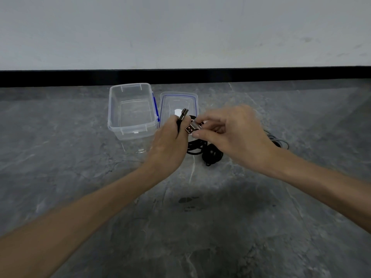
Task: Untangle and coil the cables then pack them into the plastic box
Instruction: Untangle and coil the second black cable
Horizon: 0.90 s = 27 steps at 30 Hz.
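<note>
box [120, 125] open, lid [192, 97] just right | black cable [202, 152] heaped on floor [180, 227] near lid, outside box | left hand [170, 141] grips small plug [183, 114], pointing far | right hand [230, 133] pinches USB plug [192, 128], pointing left

The 2 bare forearms reach forward and converge. The left hand [170, 141] is curled round a cable end [183, 114]. The right hand [234, 133], knuckles up, pinches a plug [192, 128] between thumb and fingers, just beside the left.
</note>
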Each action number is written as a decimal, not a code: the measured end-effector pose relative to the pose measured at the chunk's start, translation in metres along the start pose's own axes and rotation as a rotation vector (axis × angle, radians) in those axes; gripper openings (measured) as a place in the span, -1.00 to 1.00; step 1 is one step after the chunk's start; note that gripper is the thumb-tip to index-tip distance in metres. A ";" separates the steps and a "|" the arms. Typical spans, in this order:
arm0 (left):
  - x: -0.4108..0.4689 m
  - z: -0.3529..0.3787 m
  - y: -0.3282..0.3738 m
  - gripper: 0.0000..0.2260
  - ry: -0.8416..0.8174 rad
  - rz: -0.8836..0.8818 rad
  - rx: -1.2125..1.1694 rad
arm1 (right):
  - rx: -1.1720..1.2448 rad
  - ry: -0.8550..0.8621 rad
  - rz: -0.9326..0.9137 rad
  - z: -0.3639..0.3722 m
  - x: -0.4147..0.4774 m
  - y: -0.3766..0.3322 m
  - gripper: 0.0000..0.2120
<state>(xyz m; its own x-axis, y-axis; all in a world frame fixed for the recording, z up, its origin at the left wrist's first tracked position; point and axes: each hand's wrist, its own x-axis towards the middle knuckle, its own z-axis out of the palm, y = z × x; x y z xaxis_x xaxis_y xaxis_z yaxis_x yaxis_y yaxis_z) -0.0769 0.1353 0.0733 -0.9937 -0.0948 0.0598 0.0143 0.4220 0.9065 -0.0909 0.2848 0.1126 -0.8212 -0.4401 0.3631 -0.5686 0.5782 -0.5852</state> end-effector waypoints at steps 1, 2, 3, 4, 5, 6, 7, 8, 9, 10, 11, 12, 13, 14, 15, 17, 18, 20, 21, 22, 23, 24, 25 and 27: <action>0.001 0.000 0.000 -0.66 -0.005 -0.026 -0.035 | -0.033 -0.007 -0.026 0.000 0.000 0.000 -0.89; 0.001 0.001 -0.001 -0.65 -0.014 -0.057 -0.084 | -0.084 -0.008 -0.051 0.001 0.000 0.001 -0.89; 0.002 0.001 -0.001 -0.64 -0.026 -0.090 -0.142 | -0.149 -0.006 -0.084 0.002 0.000 0.001 -0.87; 0.002 0.002 -0.003 -0.65 -0.037 -0.120 -0.195 | -0.215 -0.003 -0.111 0.003 0.000 0.002 -0.85; 0.002 0.002 -0.003 -0.65 -0.049 -0.142 -0.244 | -0.259 -0.008 -0.118 0.004 0.001 0.003 -0.85; 0.002 0.002 -0.003 -0.65 -0.058 -0.157 -0.296 | -0.279 -0.019 -0.096 0.004 0.001 0.003 -0.86; 0.001 0.002 -0.002 -0.64 -0.066 -0.174 -0.346 | -0.285 -0.049 -0.064 0.004 0.001 0.003 -0.88; 0.000 0.002 -0.001 -0.60 -0.079 -0.192 -0.385 | -0.284 -0.093 -0.033 0.003 0.001 0.004 -0.89; -0.001 0.002 -0.001 -0.56 -0.094 -0.203 -0.401 | -0.267 -0.131 -0.009 0.002 0.002 0.004 -0.90; -0.002 0.003 -0.003 -0.57 -0.110 -0.196 -0.392 | -0.240 -0.147 0.018 0.001 0.002 0.003 -0.94; -0.002 0.003 -0.004 -0.64 -0.123 -0.166 -0.366 | -0.209 -0.147 0.054 0.000 0.003 0.002 -0.94; -0.003 0.004 -0.004 -0.74 -0.141 -0.127 -0.338 | -0.185 -0.136 0.118 -0.001 0.005 0.002 -0.81; -0.004 0.004 -0.003 -0.81 -0.162 -0.095 -0.314 | -0.141 -0.141 0.211 -0.002 0.006 0.003 -0.68; -0.004 0.004 -0.001 -0.84 -0.185 -0.073 -0.294 | -0.044 -0.173 0.336 -0.004 0.009 0.005 -0.59; -0.004 0.004 0.000 -0.84 -0.212 -0.051 -0.280 | 0.102 -0.232 0.476 -0.007 0.012 0.005 -0.54; -0.003 0.002 0.002 -0.79 -0.257 0.017 -0.246 | 0.345 -0.390 0.695 -0.010 0.014 0.008 -0.56; -0.003 0.002 0.002 -0.75 -0.281 0.054 -0.219 | 0.349 -0.473 0.722 -0.009 0.013 0.012 -0.60; -0.003 0.002 0.002 -0.74 -0.325 0.111 -0.164 | 0.313 -0.585 0.675 -0.006 0.010 0.018 -0.74; -0.004 0.004 0.001 -0.75 -0.335 0.129 -0.140 | 0.344 -0.605 0.647 -0.004 0.007 0.020 -0.82; -0.004 0.005 0.001 -0.75 -0.329 0.133 -0.120 | 0.406 -0.602 0.638 -0.002 0.005 0.020 -0.88; -0.003 0.005 -0.001 -0.74 -0.311 0.130 -0.101 | 0.477 -0.574 0.643 0.000 0.003 0.020 -0.89; -0.002 0.005 -0.001 -0.72 -0.291 0.128 -0.088 | 0.547 -0.533 0.656 0.002 0.002 0.020 -0.86; -0.001 0.004 -0.002 -0.72 -0.271 0.138 -0.077 | 0.616 -0.495 0.682 0.003 0.003 0.020 -0.82; 0.000 0.002 -0.001 -0.70 -0.255 0.184 -0.041 | 0.743 -0.451 0.763 0.005 0.004 0.021 -0.83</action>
<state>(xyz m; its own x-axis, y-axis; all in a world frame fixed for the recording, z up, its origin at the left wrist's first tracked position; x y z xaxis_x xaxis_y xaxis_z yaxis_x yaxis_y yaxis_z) -0.0773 0.1365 0.0712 -0.9696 0.2116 0.1226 0.1962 0.3738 0.9065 -0.1061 0.2916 0.0976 -0.7622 -0.4422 -0.4727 0.3594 0.3183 -0.8772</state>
